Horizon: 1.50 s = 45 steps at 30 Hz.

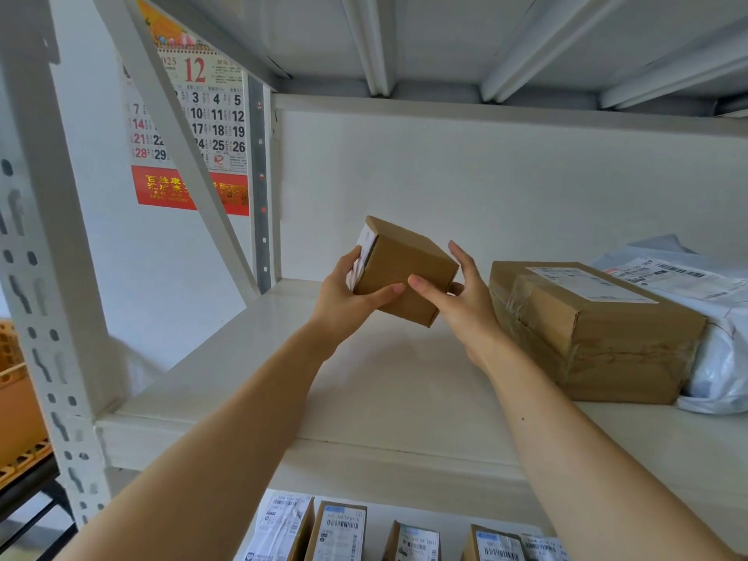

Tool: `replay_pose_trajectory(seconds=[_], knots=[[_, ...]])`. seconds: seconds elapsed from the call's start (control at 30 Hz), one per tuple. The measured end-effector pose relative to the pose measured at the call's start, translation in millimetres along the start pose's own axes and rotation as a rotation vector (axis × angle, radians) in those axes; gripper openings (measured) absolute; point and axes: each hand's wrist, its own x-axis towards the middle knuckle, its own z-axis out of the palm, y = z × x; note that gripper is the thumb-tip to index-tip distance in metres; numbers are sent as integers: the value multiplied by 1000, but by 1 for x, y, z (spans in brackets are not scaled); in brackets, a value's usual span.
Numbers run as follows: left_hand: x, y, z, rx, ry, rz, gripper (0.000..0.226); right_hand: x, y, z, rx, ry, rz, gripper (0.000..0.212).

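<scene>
Both hands were up at the shelf [364, 378], and the small cardboard box [404, 273] sat between them, held in the air, tilted, clear of the shelf board. The left hand [348, 301] gripped the end carrying the shipping label [364, 257], fingers wrapped under and the thumb along the lower front edge. The right hand [461, 297] pinched the opposite end, thumb laid across the front face and fingers reaching up behind the far corner. So both hands were closed on the box, one at each end.

This looked like the placing step: the box was being carried in over the bare left part of the shelf but was not yet set down. The next move would call for levelling the box and lowering it flat onto the board. It would also have to stay left of the larger taped carton [599, 330], which lay just beside the right hand with a grey poly mailer [716, 358] pressed against its far side. The label end perhaps ought to finish where it can be read. Below, a row of labelled parcels [340, 532] stood upright on the lower shelf.
</scene>
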Motion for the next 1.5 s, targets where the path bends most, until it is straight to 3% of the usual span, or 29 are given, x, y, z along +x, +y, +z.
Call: replay_pose_trajectory(seconds=[0.13, 0.23, 0.47, 0.53, 0.67, 0.73, 1.07, 1.27, 1.5], knots=[[0, 6, 2, -34, -7, -4, 81, 1, 3, 1, -19, -6, 16, 60], [-2, 10, -4, -37, 6, -13, 86, 0, 3, 1, -58, -47, 50, 60], [-12, 16, -51, -47, 77, -72, 122, -3, 2, 32, -219, -216, 121, 64], [-13, 20, -67, -4, 102, -83, 117, -5, -2, 46, -252, -275, 122, 61], [-20, 27, -89, 184, 121, -50, 70, -14, -3, 73, -326, -342, 129, 57], [-25, 26, -98, 224, 126, -45, 63, -20, -3, 84, -372, -368, 120, 56], [-38, 24, -126, 335, 58, -27, 65, -42, -6, 112, -575, -359, 37, 31], [-40, 23, -130, 309, 94, -60, 84, -49, -11, 114, -595, -312, 14, 37], [-38, 36, -120, 474, 255, 204, 70, -44, -26, 102, -591, -262, -12, 49]])
